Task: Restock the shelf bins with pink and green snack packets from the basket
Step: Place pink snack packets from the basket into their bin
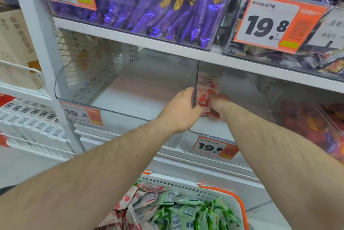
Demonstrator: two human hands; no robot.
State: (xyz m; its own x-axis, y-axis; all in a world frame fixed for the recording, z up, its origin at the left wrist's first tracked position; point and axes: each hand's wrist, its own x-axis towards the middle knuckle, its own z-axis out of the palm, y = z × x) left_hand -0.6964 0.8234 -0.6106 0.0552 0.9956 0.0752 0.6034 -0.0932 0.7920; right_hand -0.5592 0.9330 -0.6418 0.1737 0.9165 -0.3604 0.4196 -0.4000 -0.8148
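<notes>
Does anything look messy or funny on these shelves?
Not really. The clear plastic bin on the left is bare inside, but it is simply awaiting stock. Both hands, left and right, hold pink-and-white snack packets at the next bin. The packets in the white basket with orange handles lie jumbled, which is normal for loose stock.

Left bin: clear plastic shelf bin (96,88) on the middle shelf, left of the second clear plastic bin (242,99).
Hands: left hand (181,110) and right hand (220,106) at the divider between them, holding pink-and-white snack packets (206,92).
Basket: white plastic basket with orange handles (186,187) below, before the shelf.
</notes>
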